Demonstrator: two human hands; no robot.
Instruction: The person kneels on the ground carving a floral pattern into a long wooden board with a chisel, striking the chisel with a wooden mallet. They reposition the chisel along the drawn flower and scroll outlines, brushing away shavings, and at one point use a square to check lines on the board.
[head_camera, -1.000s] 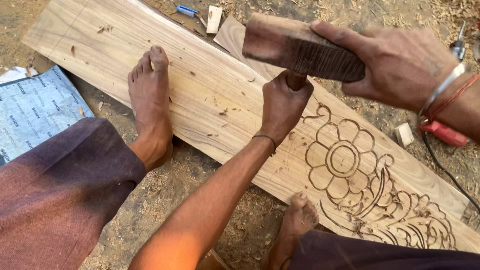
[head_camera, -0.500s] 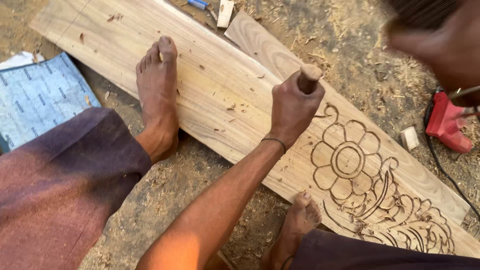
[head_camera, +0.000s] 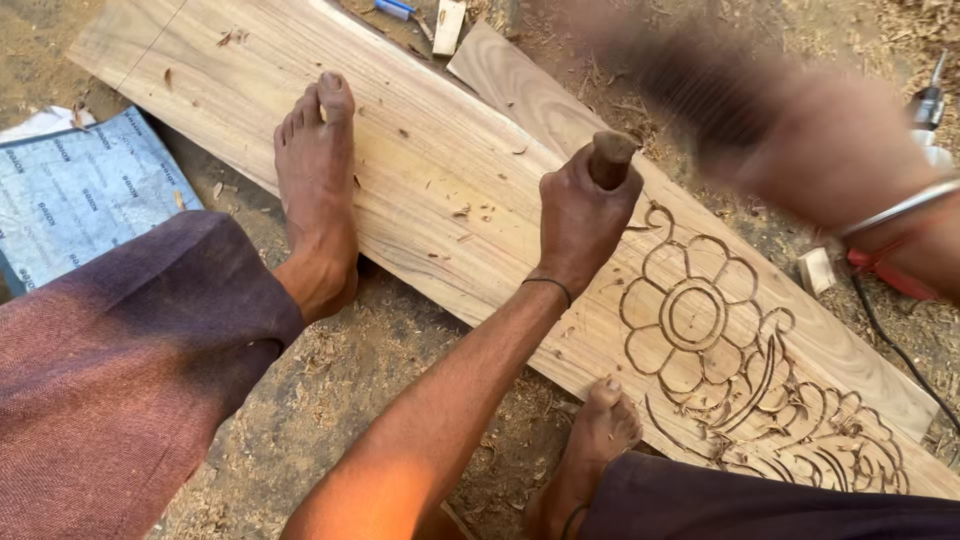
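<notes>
1 head cam, looking steeply down, close over carved plank on sawdust ground.

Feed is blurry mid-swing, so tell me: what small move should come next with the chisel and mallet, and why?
Probably bring the mallet down on the chisel's handle. The left hand grips the chisel upright at the carved flower's edge on the plank, and the right hand is raised and motion-blurred, apart from the handle.
</notes>
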